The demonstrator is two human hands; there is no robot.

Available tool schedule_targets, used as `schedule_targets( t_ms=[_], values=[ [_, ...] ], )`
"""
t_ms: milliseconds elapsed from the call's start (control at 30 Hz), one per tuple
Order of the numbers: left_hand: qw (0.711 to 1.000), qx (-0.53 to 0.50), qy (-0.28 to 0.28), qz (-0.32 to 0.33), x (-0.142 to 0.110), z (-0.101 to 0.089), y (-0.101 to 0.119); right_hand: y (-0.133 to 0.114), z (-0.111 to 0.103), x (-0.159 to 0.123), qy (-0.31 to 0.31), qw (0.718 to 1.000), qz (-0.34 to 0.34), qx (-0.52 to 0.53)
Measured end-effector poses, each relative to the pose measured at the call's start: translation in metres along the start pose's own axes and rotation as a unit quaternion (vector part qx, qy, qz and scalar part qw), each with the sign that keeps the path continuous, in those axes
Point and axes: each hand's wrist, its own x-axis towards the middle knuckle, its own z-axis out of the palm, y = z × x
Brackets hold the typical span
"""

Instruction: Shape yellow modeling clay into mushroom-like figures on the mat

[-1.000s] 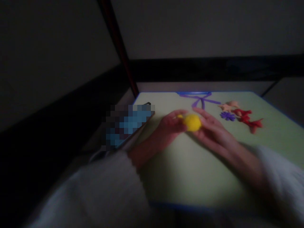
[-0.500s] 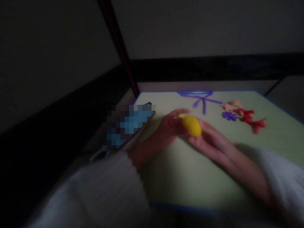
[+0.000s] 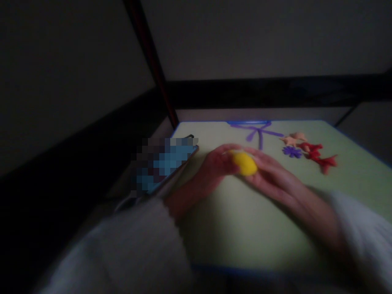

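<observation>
A rounded yellow lump (image 3: 245,164), looking like modelling clay, is held between my two hands above the board. My left hand (image 3: 219,161) is closed on its left side, with the thumb against the near face. Along its right side lie the fingers of my right hand (image 3: 271,171), curled around it. Part of the lump's far side is hidden by the fingers, and the picture is dim and slightly blurred.
Below my hands is a pale board (image 3: 232,228) with blue edges. Purple strips (image 3: 259,132) lie at its back. To the right are a purple flower shape (image 3: 292,152), peach pieces (image 3: 289,141) and red pieces (image 3: 324,161). A phone-like device (image 3: 171,163), pixelated, stands at the left.
The yellow lump has been turned and tilted between my hands. The small yellow bit that stuck out on its left is now mostly covered by my fingers. My hands have closed nearer together.
</observation>
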Motion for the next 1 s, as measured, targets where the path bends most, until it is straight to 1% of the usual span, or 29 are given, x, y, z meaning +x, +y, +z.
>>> schedule_targets(
  t_ms=[67, 200, 333, 467, 567, 667, 733, 900, 1000],
  values=[
    [1.0, -0.007, -0.01, -0.015, 0.0, 0.0, 0.0, 0.001, -0.002, 0.001, 0.009, 1.0, 0.001, 0.004],
    [0.999, -0.035, 0.011, -0.035, 0.0, -0.001, -0.001, 0.014, -0.011, 0.016, 0.017, 1.0, 0.003, 0.022],
    [0.999, -0.027, 0.023, -0.023, 0.002, -0.005, -0.004, 0.036, -0.021, 0.039, 0.022, 0.999, 0.018, 0.046],
    [0.999, -0.031, 0.026, -0.005, 0.003, -0.006, -0.005, 0.047, -0.025, 0.046, 0.014, 0.999, 0.013, 0.044],
    [0.998, -0.039, 0.034, -0.03, 0.002, -0.004, -0.002, 0.049, -0.027, 0.045, 0.006, 0.999, 0.016, 0.051],
    [0.997, -0.041, 0.023, -0.068, 0.002, -0.002, -0.001, 0.049, -0.028, 0.045, -0.004, 0.998, 0.008, 0.057],
    [0.996, -0.034, 0.02, -0.077, 0.001, -0.002, -0.001, 0.047, -0.028, 0.044, -0.011, 0.999, 0.002, 0.053],
    [0.998, -0.012, 0.0, -0.066, 0.002, -0.008, -0.006, 0.041, -0.024, 0.04, -0.016, 1.0, -0.009, 0.017],
    [0.999, -0.025, 0.007, -0.039, 0.003, -0.007, -0.007, 0.044, -0.022, 0.041, 0.001, 0.998, -0.051, -0.028]
  ],
)
